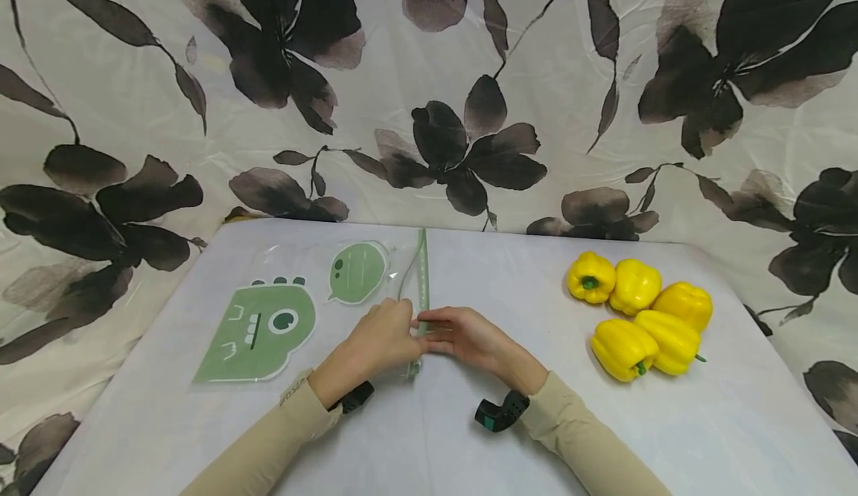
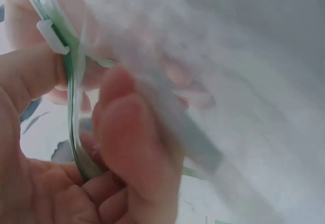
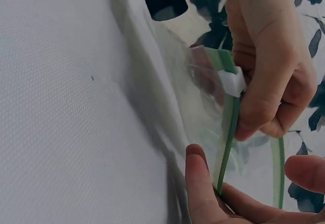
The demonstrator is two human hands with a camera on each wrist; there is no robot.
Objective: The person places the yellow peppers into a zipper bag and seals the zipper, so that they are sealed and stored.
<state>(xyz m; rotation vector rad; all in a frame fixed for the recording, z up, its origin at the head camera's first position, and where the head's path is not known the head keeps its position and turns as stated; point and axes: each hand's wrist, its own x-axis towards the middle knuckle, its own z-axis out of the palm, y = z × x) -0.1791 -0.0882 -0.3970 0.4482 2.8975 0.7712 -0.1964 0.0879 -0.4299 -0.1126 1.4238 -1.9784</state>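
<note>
Sleeves (image 1: 264, 444): tan, entering from seven and five o'clock, cut off by the lower edge.
Wrist straps (image 1: 504, 411): black, partly hidden beneath the arms.
Left hand (image 1: 378, 339): thumb and fingers pinch the zip bag's rim, just beside the white slider (image 3: 232, 83).
Right hand (image 1: 479, 343): fingers hold the rim between them; tips hard to make out from overhead.
Zip bag (image 1: 284, 332): flat, reaching from the fingers toward nine and eleven o'clock; green one-eyed figure, speech bubble with illegible marks; blurred film in the left wrist view.
Table (image 1: 503, 280): white-covered, faintly textured.
Peppers (image 1: 663, 343): five, yellow, clustered toward two to three o'clock, well apart from both hands.
Backdrop (image 1: 375, 86): pale creased cloth, dark flowers, cropped at twelve o'clock.
</note>
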